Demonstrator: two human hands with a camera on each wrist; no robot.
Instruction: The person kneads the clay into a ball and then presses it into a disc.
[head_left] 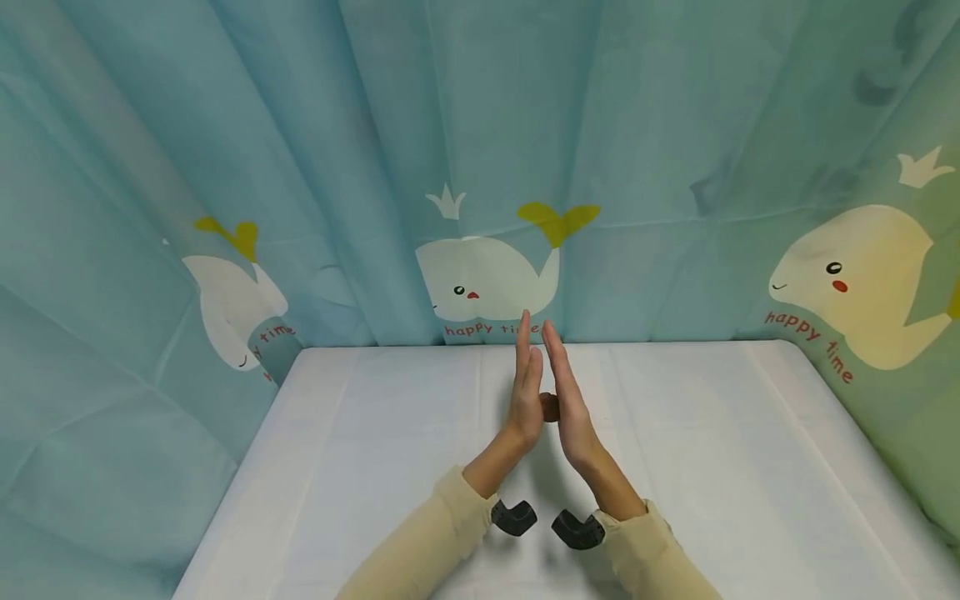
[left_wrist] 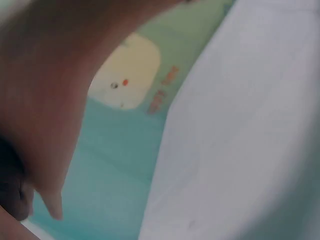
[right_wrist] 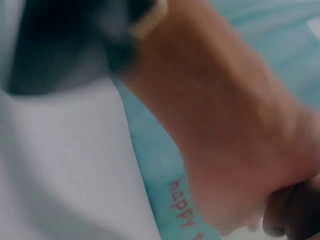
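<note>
A small dark brown rounded lump (head_left: 551, 407) sits between the two palms, above the white table, in the head view. My left hand (head_left: 527, 408) stands upright with straight fingers, its palm against the lump's left side. From the other side my right hand (head_left: 573, 410) presses its palm on the lump, fingers also straight and leaning toward the left hand's. In the left wrist view the lump (left_wrist: 11, 187) shows at the left edge, partly cut off. The right wrist view has the lump (right_wrist: 300, 212) at the lower right, partly behind the palm. Its exact kind cannot be told.
A white-covered table (head_left: 375, 433) lies under the hands. Behind it and at both sides hangs a blue-green curtain (head_left: 480, 125) printed with whales. Black wrist devices (head_left: 514, 518) stick out by the beige sleeves (head_left: 427, 542).
</note>
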